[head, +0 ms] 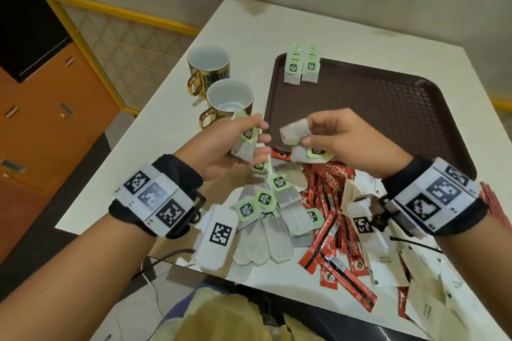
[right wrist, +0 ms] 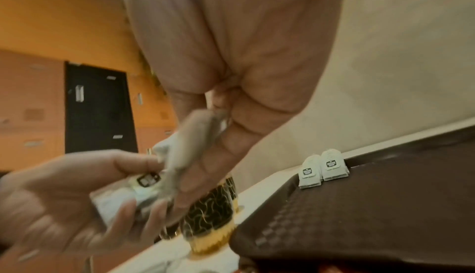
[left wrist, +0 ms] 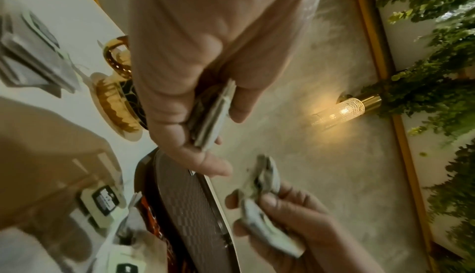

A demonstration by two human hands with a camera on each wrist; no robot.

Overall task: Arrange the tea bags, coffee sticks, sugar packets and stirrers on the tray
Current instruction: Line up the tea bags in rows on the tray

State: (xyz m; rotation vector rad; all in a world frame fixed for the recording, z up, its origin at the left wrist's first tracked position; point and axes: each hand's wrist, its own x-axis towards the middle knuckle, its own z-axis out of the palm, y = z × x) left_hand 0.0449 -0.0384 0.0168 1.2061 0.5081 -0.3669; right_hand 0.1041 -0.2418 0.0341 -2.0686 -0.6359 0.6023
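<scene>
White table (head: 277, 22), tray (head: 388, 108) at 12 o'clock: squaring up tea bags.
Left hand (head: 221, 147) fingers clamped on a small stack of tea bags (head: 245, 144); right hand (head: 340, 138) pinches more tea bags (head: 293, 133) for a third pile.

tray (head: 388, 108) dark brown, checkered | tea bags (head: 273, 213) grey, green tags | coffee sticks (head: 329, 232) red | mugs (head: 210, 69) black-gold, white inside
</scene>
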